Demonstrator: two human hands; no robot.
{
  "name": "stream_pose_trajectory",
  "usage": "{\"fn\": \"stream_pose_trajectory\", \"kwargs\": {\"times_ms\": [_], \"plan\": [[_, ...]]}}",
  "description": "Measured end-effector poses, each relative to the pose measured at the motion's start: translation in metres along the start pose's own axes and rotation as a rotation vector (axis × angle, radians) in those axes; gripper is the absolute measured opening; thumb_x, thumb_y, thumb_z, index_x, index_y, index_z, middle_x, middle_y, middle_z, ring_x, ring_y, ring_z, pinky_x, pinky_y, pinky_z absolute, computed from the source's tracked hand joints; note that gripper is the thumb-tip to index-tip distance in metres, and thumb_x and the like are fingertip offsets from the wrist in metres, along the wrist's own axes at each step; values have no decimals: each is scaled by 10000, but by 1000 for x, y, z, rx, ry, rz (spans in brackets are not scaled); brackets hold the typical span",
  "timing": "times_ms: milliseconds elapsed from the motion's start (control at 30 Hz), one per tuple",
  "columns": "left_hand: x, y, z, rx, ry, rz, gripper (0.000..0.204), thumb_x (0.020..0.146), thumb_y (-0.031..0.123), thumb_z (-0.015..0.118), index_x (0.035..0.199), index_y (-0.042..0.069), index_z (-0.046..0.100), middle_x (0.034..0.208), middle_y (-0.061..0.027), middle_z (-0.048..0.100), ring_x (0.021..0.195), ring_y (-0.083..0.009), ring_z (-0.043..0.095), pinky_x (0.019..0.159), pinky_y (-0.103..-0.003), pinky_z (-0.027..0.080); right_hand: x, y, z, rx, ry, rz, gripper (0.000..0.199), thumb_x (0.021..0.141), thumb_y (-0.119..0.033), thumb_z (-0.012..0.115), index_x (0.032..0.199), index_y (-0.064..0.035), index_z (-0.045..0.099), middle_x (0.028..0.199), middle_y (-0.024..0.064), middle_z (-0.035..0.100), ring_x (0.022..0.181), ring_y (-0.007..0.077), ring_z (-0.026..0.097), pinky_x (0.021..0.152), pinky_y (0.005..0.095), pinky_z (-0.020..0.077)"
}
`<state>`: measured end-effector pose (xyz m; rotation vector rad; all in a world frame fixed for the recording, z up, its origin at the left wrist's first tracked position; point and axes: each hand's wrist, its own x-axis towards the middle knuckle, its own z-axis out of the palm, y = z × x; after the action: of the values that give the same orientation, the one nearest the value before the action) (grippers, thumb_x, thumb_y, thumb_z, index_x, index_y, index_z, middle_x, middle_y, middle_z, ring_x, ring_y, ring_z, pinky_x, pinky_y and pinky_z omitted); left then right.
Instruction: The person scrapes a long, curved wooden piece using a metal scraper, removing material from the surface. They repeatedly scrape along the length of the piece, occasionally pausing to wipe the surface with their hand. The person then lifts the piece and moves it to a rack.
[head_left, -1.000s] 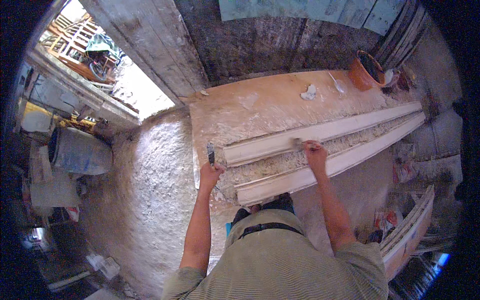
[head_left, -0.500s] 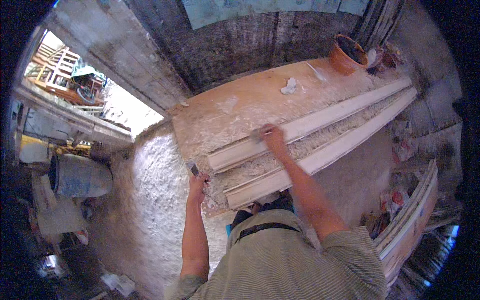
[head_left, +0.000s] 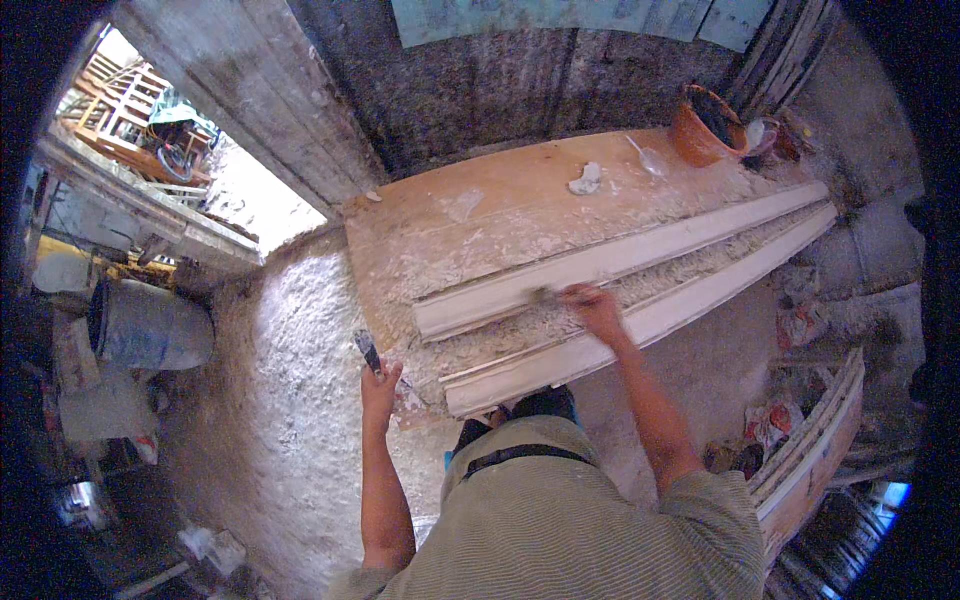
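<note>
My left hand (head_left: 379,388), at the near left corner of the board, is closed round a putty knife (head_left: 367,350) that points up and away. Over the far moulding's near edge, my right hand (head_left: 594,308) grips a small tool with a grey end (head_left: 543,295); it is too blurred to name. Two long, pale profiled strips lie side by side: the far moulding (head_left: 660,240) and the near moulding (head_left: 640,329). Crumbly whitish residue (head_left: 640,272) fills the gap between them.
An orange bucket (head_left: 697,140) stands at the board's (head_left: 530,172) far right, near a white scrap (head_left: 586,180) and a pale spoon-like thing (head_left: 645,158). A blue-grey barrel (head_left: 160,325) is at left. More long strips (head_left: 815,450) lean at lower right.
My right hand and its tool have moved right and nearer to me, from the far moulding's top toward its near edge. My left hand has shifted slightly left with the putty knife.
</note>
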<state>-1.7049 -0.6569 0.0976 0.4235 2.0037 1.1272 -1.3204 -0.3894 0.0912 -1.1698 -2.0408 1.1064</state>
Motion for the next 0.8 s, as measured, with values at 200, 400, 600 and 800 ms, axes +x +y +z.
{"fn": "stream_pose_trajectory", "kwargs": {"times_ms": [200, 400, 600, 800], "plan": [[-29, 5, -19, 101, -58, -64, 354, 928, 253, 713, 1155, 70, 512, 886, -49, 539, 607, -97, 510, 451, -286, 413, 20, 68, -158, -486, 508, 191, 186, 930, -157, 659, 1033, -12, 715, 949, 157, 729, 850, 255, 694, 759, 379, 532], [-49, -7, -9, 6, -28, 12, 401, 943, 154, 662, 1270, 81, 442, 1006, -68, 555, 625, -107, 514, 502, -279, 439, 13, -55, -3, -139, 95, -57, 111, 839, -67, 682, 934, -29, 728, 1002, 103, 725, 886, 211, 679, 789, 368, 533], [-57, -24, 0, -126, -99, 50, 408, 952, 107, 604, 1311, 115, 411, 913, -30, 529, 681, -111, 534, 529, -276, 469, -85, -144, 140, 75, -434, 173, 139, 812, -164, 757, 884, -48, 730, 1040, 137, 687, 1016, 311, 655, 891, 411, 530], [-63, -35, -18, -169, -122, 94, 376, 930, 42, 579, 1284, 72, 456, 1083, -64, 551, 772, -123, 565, 554, -273, 505, -69, -26, -73, -684, 215, 385, 157, 818, -70, 682, 971, -38, 693, 967, 123, 721, 820, 248, 698, 728, 387, 562]]}}
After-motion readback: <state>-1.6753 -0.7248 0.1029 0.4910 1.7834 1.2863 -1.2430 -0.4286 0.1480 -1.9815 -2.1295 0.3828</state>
